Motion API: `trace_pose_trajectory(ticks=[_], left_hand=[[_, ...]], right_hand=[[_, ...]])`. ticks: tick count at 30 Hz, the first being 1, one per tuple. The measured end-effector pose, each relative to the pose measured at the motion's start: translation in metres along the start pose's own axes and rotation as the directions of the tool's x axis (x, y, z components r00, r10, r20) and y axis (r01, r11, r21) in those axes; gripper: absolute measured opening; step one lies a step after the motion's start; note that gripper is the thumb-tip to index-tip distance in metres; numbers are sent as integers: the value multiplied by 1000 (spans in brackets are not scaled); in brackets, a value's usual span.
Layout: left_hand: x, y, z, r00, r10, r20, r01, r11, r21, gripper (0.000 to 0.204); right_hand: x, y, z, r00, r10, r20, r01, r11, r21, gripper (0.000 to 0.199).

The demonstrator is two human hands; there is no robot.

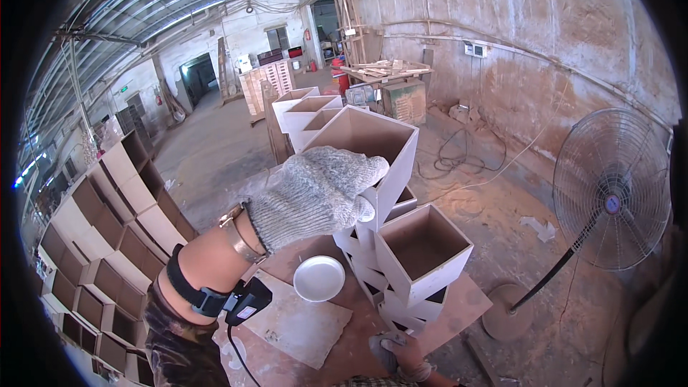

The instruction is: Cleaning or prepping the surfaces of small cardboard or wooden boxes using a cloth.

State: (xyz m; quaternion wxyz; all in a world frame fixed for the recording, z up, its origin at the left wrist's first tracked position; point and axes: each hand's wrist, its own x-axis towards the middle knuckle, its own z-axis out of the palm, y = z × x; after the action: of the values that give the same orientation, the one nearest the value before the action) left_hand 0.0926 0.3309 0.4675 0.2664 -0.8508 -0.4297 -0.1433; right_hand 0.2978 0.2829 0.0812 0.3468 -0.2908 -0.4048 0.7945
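Note:
My left hand, in a grey knitted glove with whitish fingertips, is closed on the near wall of an open white box with a brown inside. Part of that box is hidden behind the glove. Low in the view, my right hand is closed round a grey pad-like thing whose kind I cannot make out. Just beyond it, another open white box tops a stack at the table's right side. A round white dish rests near a pale flat board on the reddish tabletop.
Many open boxes are stacked along the left. More white boxes stand behind the held one. A large standing fan is at the right. Cables lie on the dusty floor, and wood scraps are piled by the wall.

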Motion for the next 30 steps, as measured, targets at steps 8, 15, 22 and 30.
trace_pose_trajectory(ticks=[8, 15, 22, 30], left_hand=[[24, 6, -13, 913, -276, 299, 342, 919, -198, 40], [37, 7, 8, 933, -333, 137, 346, 934, -85, 47], [48, 17, 35, 916, -380, 129, 382, 924, 10, 51], [54, 26, 28, 902, -335, 274, 352, 936, -15, 46]], right_hand=[[-2, 6, -17, 994, 108, 34, -108, 994, -5, 20], [-7, -9, -13, 997, -57, -55, 37, 946, -322, 19], [16, 55, -56, 956, -231, 180, 289, 637, -715, 15], [3, 16, -30, 938, -310, 153, 344, 786, -514, 16]])
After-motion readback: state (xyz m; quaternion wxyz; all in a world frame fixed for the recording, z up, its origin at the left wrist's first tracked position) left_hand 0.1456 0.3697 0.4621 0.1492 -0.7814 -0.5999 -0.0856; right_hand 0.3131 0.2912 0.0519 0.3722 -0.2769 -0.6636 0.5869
